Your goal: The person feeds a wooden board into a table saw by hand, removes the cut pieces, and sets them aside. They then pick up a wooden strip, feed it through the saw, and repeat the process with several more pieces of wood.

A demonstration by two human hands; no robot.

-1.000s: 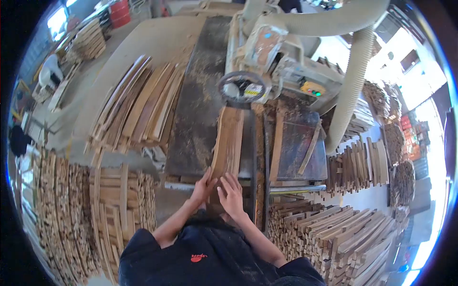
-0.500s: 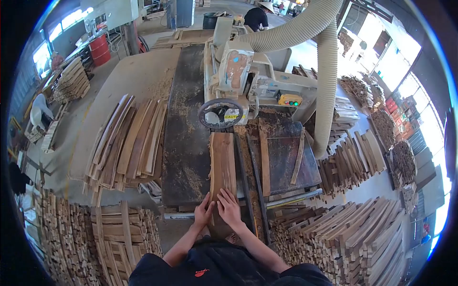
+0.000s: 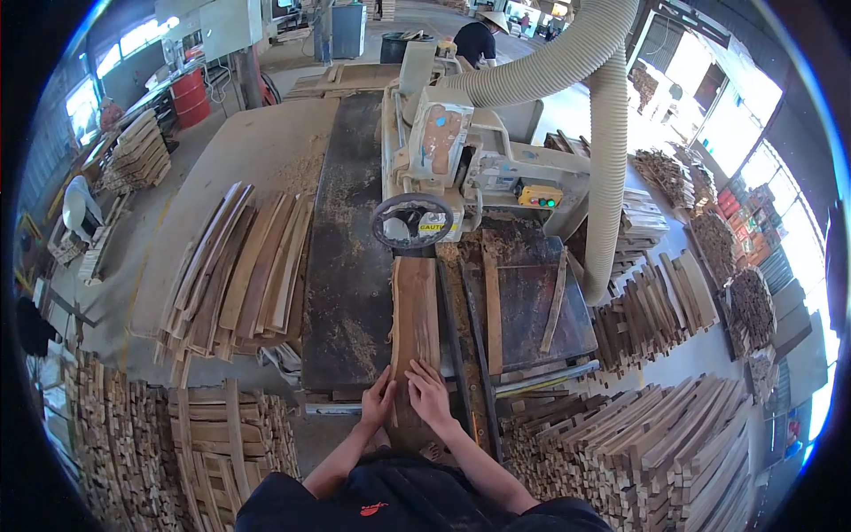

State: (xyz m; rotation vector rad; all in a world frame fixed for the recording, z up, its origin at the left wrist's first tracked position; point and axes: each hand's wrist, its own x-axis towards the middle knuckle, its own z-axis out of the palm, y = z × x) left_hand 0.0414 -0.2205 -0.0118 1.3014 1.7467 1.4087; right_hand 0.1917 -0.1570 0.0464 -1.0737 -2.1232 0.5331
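Note:
A long wooden board [image 3: 413, 310] lies lengthwise on the dark machine table [image 3: 341, 301], its far end just below the handwheel [image 3: 412, 221] of a saw-like machine [image 3: 443, 146]. My left hand [image 3: 378, 401] is closed on the board's left edge near its close end. On the board's top face rests my right hand [image 3: 428, 395], fingers stretched out and a little apart. A dark rail [image 3: 468, 355] runs along the right side. Beyond it, a narrow wooden strip [image 3: 493, 306] and a thinner strip [image 3: 555, 297] lie on the table.
Boards [image 3: 244, 266] are heaped on the left side table, with stacked wood [image 3: 124, 443] below. More stacked strips [image 3: 638, 443] stand at right. A ribbed hose [image 3: 607, 168] hangs beside the machine. Another person [image 3: 476, 42] is at the back, near a red drum [image 3: 189, 97].
The whole view has shifted slightly downward. Both hands keep their places on the board, and the person at the back has bent a little.

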